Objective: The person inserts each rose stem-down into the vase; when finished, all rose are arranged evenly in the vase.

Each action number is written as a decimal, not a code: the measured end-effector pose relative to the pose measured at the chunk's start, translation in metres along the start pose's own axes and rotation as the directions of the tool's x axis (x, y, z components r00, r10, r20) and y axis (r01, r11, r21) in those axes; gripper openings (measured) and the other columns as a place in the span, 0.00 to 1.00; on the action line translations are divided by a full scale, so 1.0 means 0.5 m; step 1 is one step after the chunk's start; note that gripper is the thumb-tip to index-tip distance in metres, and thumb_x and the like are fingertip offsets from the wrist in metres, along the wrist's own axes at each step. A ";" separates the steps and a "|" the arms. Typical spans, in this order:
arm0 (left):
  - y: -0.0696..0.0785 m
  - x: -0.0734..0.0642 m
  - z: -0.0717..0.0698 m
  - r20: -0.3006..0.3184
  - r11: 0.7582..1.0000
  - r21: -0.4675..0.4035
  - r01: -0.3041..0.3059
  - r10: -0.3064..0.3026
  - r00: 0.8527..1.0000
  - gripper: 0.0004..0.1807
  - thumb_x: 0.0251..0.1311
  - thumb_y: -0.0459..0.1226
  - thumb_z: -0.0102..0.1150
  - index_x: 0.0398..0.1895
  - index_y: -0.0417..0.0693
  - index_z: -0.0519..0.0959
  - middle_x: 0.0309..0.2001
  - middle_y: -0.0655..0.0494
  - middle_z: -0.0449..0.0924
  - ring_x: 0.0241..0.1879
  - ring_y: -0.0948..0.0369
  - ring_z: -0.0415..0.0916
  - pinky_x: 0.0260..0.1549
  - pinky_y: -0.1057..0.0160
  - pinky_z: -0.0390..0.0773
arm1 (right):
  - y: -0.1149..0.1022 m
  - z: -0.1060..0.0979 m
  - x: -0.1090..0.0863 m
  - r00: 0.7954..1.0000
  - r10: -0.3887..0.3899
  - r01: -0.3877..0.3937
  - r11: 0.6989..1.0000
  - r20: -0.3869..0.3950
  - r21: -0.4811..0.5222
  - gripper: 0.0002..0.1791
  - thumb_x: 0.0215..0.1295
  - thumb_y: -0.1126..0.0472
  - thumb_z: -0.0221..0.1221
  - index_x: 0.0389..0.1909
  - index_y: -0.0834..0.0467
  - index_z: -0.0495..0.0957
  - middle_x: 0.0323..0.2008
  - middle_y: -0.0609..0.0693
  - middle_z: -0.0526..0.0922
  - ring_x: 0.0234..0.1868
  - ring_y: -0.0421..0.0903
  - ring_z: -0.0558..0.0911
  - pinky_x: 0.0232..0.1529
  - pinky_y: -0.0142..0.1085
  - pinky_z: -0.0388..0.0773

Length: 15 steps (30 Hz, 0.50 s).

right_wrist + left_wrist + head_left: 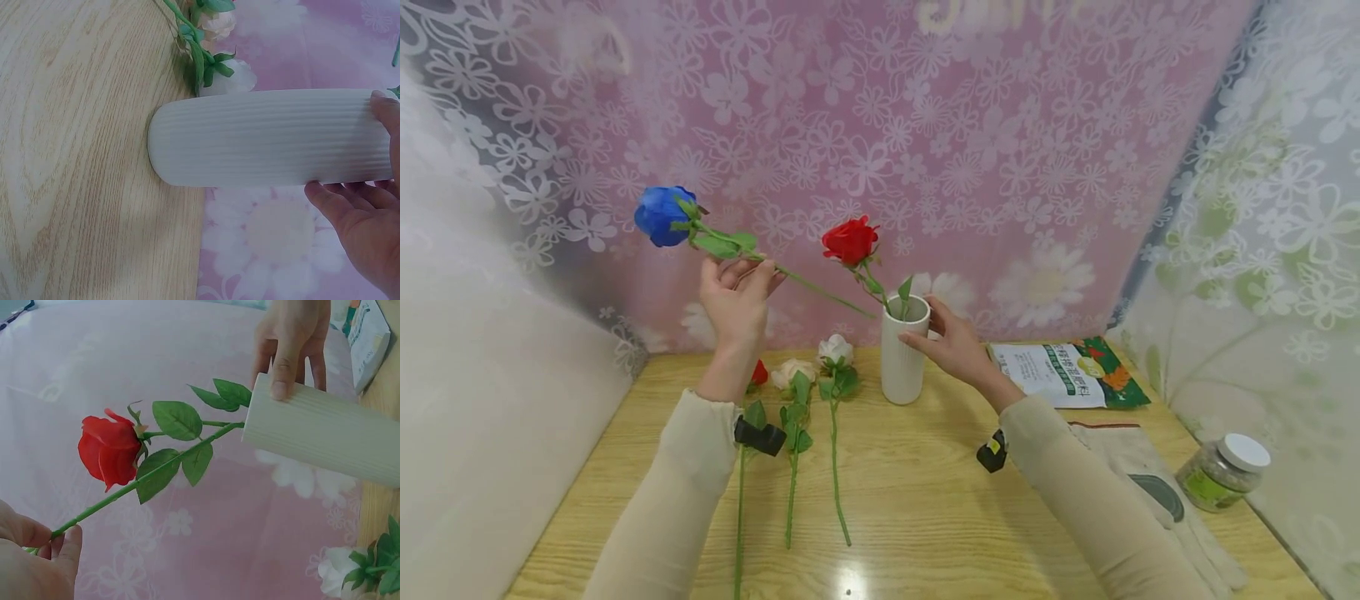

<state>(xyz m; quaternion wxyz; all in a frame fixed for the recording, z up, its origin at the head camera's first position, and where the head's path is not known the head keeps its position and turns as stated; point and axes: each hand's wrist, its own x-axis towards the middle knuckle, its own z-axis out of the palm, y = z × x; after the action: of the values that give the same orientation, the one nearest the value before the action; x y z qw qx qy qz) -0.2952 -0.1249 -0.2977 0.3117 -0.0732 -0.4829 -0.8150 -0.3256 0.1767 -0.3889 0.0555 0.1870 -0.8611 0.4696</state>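
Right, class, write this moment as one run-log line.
left fingers: pinch blue rose by stem | right fingers: grip vase | vase: upright, holding red rose | table: three flowers lying

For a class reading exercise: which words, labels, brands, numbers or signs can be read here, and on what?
"肥料" on the packet, ending a heading; other print there is too blurred.
Jar label: too small.
Pink backdrop: pale lettering, cut off and blurred.
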 end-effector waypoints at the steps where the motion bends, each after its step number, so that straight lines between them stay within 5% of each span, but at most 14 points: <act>1: -0.001 0.000 0.004 0.002 1.000 0.006 -0.007 0.007 1.000 0.27 0.62 0.18 0.65 0.64 0.36 0.72 0.35 0.54 0.83 0.34 0.60 0.86 0.41 0.60 0.91 | 0.000 0.000 0.000 1.000 -0.001 0.001 1.000 -0.001 0.001 0.45 0.71 0.44 0.68 0.82 0.52 0.59 0.75 0.57 0.73 0.74 0.59 0.75 0.70 0.57 0.78; 15: -0.034 0.006 0.042 0.005 0.996 0.045 -0.083 0.083 0.997 0.23 0.63 0.19 0.63 0.60 0.37 0.73 0.35 0.52 0.82 0.33 0.58 0.85 0.40 0.61 0.91 | -0.001 -0.001 0.000 1.000 0.000 0.000 1.000 -0.007 0.005 0.42 0.71 0.45 0.69 0.80 0.48 0.62 0.74 0.56 0.74 0.74 0.59 0.75 0.70 0.59 0.77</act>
<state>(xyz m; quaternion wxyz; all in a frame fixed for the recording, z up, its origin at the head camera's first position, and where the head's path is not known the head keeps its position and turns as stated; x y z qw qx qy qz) -0.3112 -0.1029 -0.2978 0.3462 -0.0874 -0.4981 -0.7902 -0.3253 0.1770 -0.3885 0.0579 0.1856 -0.8596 0.4726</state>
